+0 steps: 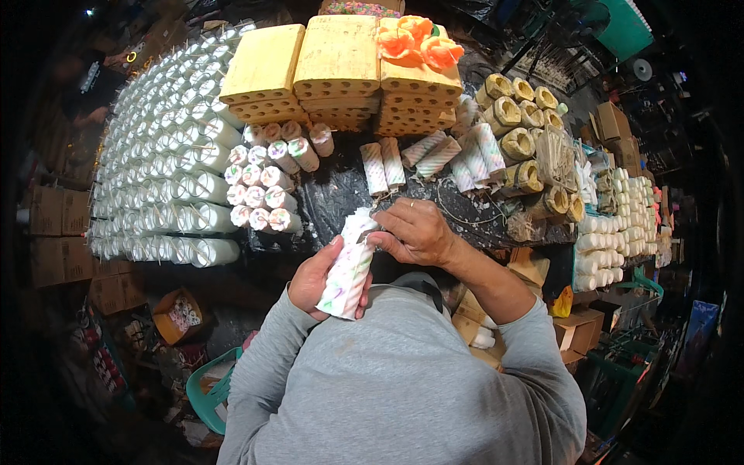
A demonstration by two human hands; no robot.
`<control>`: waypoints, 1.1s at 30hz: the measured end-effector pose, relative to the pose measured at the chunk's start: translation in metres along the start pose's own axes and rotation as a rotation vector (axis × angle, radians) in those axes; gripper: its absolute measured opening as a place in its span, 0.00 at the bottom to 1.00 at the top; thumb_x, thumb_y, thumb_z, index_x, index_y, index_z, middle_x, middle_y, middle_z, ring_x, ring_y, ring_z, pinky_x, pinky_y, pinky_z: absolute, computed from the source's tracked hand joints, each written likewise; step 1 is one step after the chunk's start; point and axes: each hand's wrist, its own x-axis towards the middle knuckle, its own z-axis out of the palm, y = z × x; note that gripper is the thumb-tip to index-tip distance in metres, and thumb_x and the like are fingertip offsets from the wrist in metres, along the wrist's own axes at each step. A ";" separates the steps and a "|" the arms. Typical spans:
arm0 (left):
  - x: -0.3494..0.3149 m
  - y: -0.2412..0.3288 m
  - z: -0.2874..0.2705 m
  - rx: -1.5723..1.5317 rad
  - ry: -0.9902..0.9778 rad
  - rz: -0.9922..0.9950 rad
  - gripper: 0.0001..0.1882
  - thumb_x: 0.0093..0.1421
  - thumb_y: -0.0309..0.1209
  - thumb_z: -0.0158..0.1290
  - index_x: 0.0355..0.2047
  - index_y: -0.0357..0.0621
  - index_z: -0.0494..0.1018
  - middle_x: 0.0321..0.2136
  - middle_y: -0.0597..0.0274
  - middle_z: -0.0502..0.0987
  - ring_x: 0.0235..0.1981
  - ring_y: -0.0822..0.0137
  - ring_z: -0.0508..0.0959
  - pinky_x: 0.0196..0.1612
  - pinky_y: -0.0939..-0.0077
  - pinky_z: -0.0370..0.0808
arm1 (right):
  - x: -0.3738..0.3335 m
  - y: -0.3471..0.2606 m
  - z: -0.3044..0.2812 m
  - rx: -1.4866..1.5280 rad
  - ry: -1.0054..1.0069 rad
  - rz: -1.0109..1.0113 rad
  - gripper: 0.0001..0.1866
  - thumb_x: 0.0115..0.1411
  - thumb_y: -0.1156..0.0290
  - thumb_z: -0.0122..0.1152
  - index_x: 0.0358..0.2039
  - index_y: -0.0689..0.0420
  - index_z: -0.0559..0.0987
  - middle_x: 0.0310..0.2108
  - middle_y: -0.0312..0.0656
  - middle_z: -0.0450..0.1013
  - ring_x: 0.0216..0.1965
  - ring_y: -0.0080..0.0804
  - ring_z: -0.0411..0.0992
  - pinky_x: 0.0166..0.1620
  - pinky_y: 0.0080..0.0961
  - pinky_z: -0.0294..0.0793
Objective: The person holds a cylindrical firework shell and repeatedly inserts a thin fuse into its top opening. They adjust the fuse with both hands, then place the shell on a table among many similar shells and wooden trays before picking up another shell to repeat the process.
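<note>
My left hand [308,284] is closed round a white pillar candle [346,273] with spiral ridges and pink, green and purple flecks. It is tilted in front of my body, at the table's near edge. At its upper end my right hand [417,232] is pinched against the side. Something small and dark shows by those fingertips, too small to make out. Similar spiral candles [374,168] lie just beyond on the black table cover [329,205]. Left of them stands a cluster of white candles [263,177] with coloured tops.
Rows of white cylinders [209,221] with thin sticks fill the left. Stacked yellow blocks [337,54] with holes stand at the back, bearing orange flowers [418,43]. Hollow yellowish cylinders [518,145] line the right, before more white candles [597,252]. A green chair [205,399] stands lower left.
</note>
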 end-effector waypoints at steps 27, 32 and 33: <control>-0.005 0.000 0.011 0.113 0.143 0.094 0.36 0.79 0.63 0.35 0.56 0.42 0.74 0.36 0.49 0.82 0.30 0.52 0.86 0.29 0.50 0.84 | -0.012 -0.035 0.007 -0.054 -0.046 0.156 0.15 0.67 0.60 0.73 0.34 0.59 0.80 0.23 0.43 0.70 0.23 0.44 0.72 0.28 0.40 0.72; -0.006 0.003 0.014 0.124 0.127 0.084 0.35 0.80 0.61 0.35 0.55 0.39 0.75 0.36 0.48 0.82 0.31 0.51 0.86 0.31 0.49 0.85 | -0.008 -0.027 0.005 -0.080 0.012 0.088 0.17 0.66 0.58 0.73 0.30 0.56 0.78 0.22 0.41 0.68 0.22 0.42 0.70 0.28 0.39 0.72; -0.007 0.003 0.015 0.093 0.112 0.079 0.35 0.80 0.60 0.35 0.54 0.38 0.75 0.36 0.48 0.82 0.30 0.51 0.86 0.32 0.48 0.85 | -0.008 -0.026 0.005 -0.084 0.022 0.076 0.17 0.66 0.58 0.73 0.30 0.57 0.78 0.22 0.41 0.68 0.22 0.42 0.70 0.28 0.39 0.72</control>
